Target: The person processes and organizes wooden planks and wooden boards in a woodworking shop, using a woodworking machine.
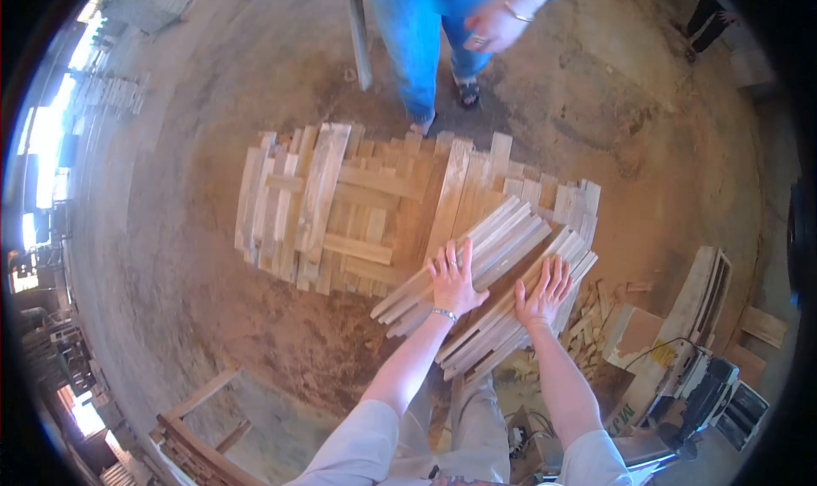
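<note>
While green lettering [625, 415] shows sideways on a pale panel [644, 392] at lower right, only an M and what looks like a J come through; machine [708, 390] beside it has no text I can make out.

Main item: wooden strips in two bundles, left bundle [494, 243] and right bundle [557, 260], side by side on a slant with a dark gap between. Strips are long, narrow, pale tan to greyish, ends uneven. Both bundles overlap the near right corner of the board pile [362, 218] and jut past its near edge; can't tell if they rest on it or are held just above. Pile boards are mixed lengths, some crosswise, ragged at the far edge.

Hands are apart, one per bundle. Left hand [458, 286] lies palm down, fingers spread, thumb out toward the gap, wristband [444, 314] on. Right hand [543, 297] lies on its bundle, fingers extended toward the far end, thumb along the gap side. Both forearms reach forward.

Beyond the far edge stands a person in blue [413, 52] with a wooden stick [359, 39]. Wood scraps [589, 326] lie off the near right corner.
</note>
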`<move>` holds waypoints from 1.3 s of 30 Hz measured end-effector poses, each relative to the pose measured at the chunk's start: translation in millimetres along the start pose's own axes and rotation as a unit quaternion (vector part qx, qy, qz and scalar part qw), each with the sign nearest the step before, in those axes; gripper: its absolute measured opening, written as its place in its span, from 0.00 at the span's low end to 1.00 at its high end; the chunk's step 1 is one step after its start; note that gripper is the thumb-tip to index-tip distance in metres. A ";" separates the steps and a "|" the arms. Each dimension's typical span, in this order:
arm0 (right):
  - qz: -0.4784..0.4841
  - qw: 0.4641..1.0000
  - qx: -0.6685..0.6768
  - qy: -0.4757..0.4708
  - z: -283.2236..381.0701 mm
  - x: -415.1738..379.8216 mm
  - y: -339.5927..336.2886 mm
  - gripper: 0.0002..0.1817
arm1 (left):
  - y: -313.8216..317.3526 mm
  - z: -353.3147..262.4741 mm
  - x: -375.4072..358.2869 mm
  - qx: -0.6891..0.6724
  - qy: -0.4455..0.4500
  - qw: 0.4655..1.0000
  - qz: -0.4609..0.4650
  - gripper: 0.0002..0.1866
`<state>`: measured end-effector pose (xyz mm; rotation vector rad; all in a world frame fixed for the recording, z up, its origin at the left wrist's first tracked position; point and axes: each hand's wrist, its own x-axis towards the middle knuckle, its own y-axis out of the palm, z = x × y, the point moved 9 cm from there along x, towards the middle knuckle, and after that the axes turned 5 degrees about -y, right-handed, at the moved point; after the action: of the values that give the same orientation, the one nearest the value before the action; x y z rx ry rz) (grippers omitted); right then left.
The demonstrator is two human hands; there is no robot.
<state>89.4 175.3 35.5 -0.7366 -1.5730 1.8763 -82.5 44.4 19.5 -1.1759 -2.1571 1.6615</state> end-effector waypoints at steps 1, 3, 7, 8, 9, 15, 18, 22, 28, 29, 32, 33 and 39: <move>-0.006 1.000 0.001 -0.002 -1.3 -3.0 1.6 0.49 | -1.6 0.7 0.2 0.001 -0.003 1.000 0.004 0.73; -0.017 1.000 0.003 -0.009 -2.5 -2.7 3.2 0.49 | -9.0 3.0 2.8 -0.007 -0.001 1.000 0.023 0.72; 0.004 1.000 0.014 -0.021 -0.7 -3.1 -5.0 0.49 | -37.9 34.2 -30.8 -0.024 -0.017 0.998 0.050 0.72; 0.021 0.999 0.024 -0.013 -3.4 -1.9 -5.9 0.50 | -46.3 47.1 -45.2 -0.025 -0.010 0.999 0.036 0.72; 0.035 0.999 0.036 -0.005 -4.9 -0.8 -6.5 0.50 | -56.5 64.1 -59.9 -0.031 -0.033 0.997 0.055 0.72; 0.123 0.988 0.090 0.017 8.9 -9.7 -14.9 0.46 | -150.0 161.2 -189.7 -0.049 -0.154 0.978 0.131 0.72; 0.211 0.966 0.145 0.045 35.8 -50.4 -37.7 0.38 | -180.4 206.6 -262.0 -0.038 -0.201 0.970 0.133 0.71; 0.300 0.907 0.283 0.086 79.8 -151.8 -30.3 0.33 | -216.1 232.6 -330.5 -0.053 -0.210 0.970 0.108 0.71; 0.328 0.720 0.541 0.286 130.5 -237.3 -67.1 0.28 | -270.8 189.7 -342.7 -0.010 -0.097 0.988 0.118 0.71; 0.307 0.692 0.584 0.294 131.6 -226.5 -73.5 0.29 | -285.0 169.1 -333.3 -0.005 -0.047 0.993 0.105 0.70; 0.255 0.623 0.678 0.294 129.3 -195.7 -85.5 0.36 | -324.4 103.6 -315.2 0.005 0.101 0.993 0.065 0.66; 0.245 0.619 0.692 0.281 136.2 -179.2 -126.4 0.38 | -334.4 83.4 -303.2 0.007 0.144 0.988 0.053 0.65; 0.264 0.735 0.593 0.198 148.6 -174.6 -295.9 0.47 | -344.5 8.1 -301.9 0.033 0.339 0.940 0.029 0.54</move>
<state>124.0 -10.2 358.8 -0.8637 0.2998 2.3464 -47.5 -186.4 413.8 -1.5164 -1.6289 1.0919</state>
